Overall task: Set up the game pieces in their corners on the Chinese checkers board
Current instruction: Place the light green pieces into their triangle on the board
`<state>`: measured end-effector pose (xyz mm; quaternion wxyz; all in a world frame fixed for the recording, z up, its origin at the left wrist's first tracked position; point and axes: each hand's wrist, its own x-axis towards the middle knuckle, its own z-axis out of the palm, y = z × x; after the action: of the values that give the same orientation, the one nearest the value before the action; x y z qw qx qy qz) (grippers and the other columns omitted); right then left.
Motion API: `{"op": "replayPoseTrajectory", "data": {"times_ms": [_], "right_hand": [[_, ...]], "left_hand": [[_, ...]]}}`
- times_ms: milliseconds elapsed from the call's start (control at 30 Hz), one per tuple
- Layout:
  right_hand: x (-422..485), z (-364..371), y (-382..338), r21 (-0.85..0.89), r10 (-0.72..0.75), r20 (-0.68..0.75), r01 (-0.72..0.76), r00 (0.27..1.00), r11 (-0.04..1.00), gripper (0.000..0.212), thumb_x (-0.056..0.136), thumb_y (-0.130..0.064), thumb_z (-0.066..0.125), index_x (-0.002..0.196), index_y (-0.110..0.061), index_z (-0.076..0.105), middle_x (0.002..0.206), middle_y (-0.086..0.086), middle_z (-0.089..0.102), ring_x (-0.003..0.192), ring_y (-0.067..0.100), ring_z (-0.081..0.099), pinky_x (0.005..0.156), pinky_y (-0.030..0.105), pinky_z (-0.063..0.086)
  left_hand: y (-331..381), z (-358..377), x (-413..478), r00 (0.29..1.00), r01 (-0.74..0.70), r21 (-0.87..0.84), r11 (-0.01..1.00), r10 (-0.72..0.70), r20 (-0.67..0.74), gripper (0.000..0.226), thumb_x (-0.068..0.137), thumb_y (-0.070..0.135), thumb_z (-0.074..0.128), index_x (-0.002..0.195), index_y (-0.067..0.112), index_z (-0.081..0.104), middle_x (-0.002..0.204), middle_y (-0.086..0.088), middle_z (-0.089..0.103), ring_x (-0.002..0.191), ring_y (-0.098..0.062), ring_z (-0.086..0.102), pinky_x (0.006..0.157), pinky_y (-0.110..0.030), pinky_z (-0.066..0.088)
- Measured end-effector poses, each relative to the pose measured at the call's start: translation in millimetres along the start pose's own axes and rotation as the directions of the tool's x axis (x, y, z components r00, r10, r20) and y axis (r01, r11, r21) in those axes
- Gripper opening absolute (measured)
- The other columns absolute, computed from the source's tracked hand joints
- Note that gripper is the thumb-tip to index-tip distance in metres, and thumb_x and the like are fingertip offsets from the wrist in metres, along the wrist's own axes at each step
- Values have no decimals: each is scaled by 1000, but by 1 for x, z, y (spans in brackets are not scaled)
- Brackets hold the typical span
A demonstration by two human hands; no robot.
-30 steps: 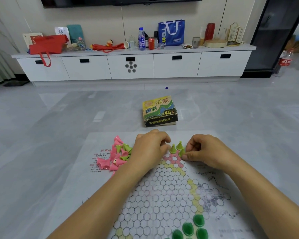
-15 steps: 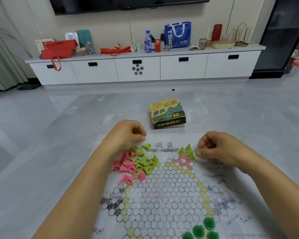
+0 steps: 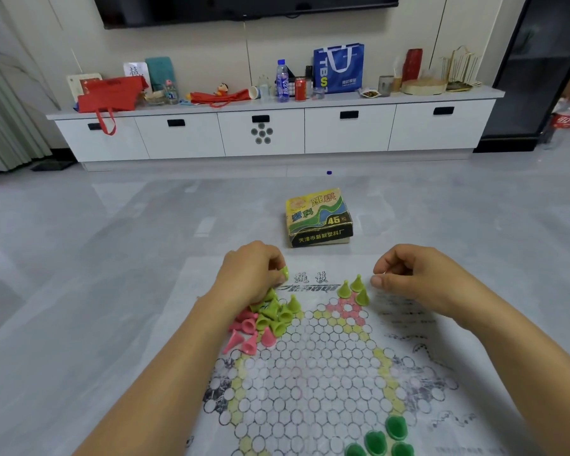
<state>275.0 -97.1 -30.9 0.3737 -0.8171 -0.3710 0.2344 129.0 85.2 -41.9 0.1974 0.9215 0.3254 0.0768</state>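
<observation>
So, going L to R: pink pieces (image 3: 248, 330) and light-green pieces (image 3: 275, 313) lie in a loose heap on the board's (image 3: 310, 373) upper-left edge, most tipped over. Left hand (image 3: 249, 274) sits over the heap, its grip pinched on one light-green piece (image 3: 285, 273) at the fingertips. Mid-board is bare. Three light-green cones (image 3: 354, 289) stand upright at the far corner's tip, w/ pink holes below unfilled. Right hand (image 3: 408, 274) hovers just beside them, grip curled nearly closed; can't tell if it holds anything. Dark-green pieces (image 3: 380, 439) fill the near-right corner. Game box (image 3: 320, 218) rests on the floor beyond.

Risks: cones look light and top-heavy, so a brush from either hand prob. topples the standing three; the paper-thin board may shift, scattering pieces.
</observation>
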Motion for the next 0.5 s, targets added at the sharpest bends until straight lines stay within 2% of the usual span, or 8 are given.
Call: {"op": "replayPoseTrajectory", "data": {"times_ms": [100,233,300,367,433,500], "right_hand": [[-2,1,-5,36,-53,-23,54,998,998,6,79,-20,68,81,-16,64,75,-1,62,70,13,54,67,24,44],[-7,5,-16,83,-133,-4,133,991,988,3,80,-22,66,81,-19,67,79,-3,67,75,12,59,65,17,47],[-10,8,-21,107,-175,28,171,984,979,6,79,-23,67,83,-19,68,85,0,71,82,16,65,73,21,51],[-11,10,-23,138,-199,46,191,979,972,11,76,-23,69,85,-16,67,86,6,72,87,21,67,83,32,52],[-11,10,-25,132,-192,56,183,980,974,11,74,-20,71,83,-14,66,86,9,72,86,24,67,84,37,52],[-11,8,-24,85,-165,80,158,983,984,11,73,-16,72,81,-13,66,86,10,71,83,25,66,83,37,52]], "left_hand": [[6,-6,-3,998,-36,-102,994,30,-59,8,82,20,63,89,18,62,89,1,63,86,-21,59,76,-33,47],[31,-16,-17,971,-234,-244,941,237,-14,9,81,19,65,89,17,65,85,0,62,81,-16,57,77,-33,49],[44,-13,-24,938,-333,-249,910,347,17,11,80,18,66,91,18,65,87,0,62,80,-14,57,77,-31,49],[52,-6,-27,914,-381,-275,883,404,32,10,80,14,64,90,17,62,85,-2,62,78,-15,57,74,-33,50],[56,-1,-29,902,-395,-314,863,429,44,9,81,12,62,87,15,57,82,-3,62,75,-16,57,71,-32,49],[58,2,-30,895,-403,-333,852,443,48,10,80,11,62,85,16,55,77,4,57,69,-8,52,62,-22,46]]}}
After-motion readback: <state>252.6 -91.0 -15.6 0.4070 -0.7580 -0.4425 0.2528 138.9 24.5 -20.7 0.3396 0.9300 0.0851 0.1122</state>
